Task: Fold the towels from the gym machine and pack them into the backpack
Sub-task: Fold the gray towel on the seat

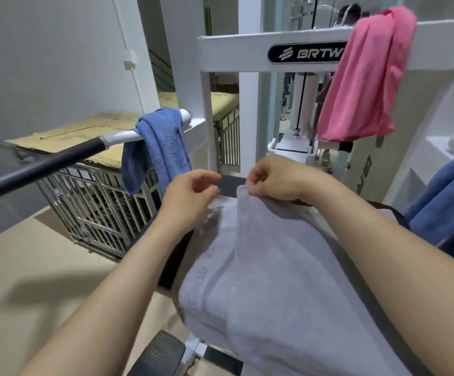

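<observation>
Gym corner with white gym machine [247, 54]: grey towel [274, 267] lies partly folded lengthwise over the black padded bench [177, 256]. The right hand [277, 180] pinches the towel's far corner between curled fingers, and the left hand [190, 191] hangs just over the other far corner, fingers loosely curled, seemingly gripping nothing. Early stage, I'd judge: blue towel [158, 147] hangs unfolded on the handle bar [57, 158], pink towel [364, 85] is draped on the frame, nothing is packed, and the blue fabric [448, 202] at right may be the backpack, can't tell.
</observation>
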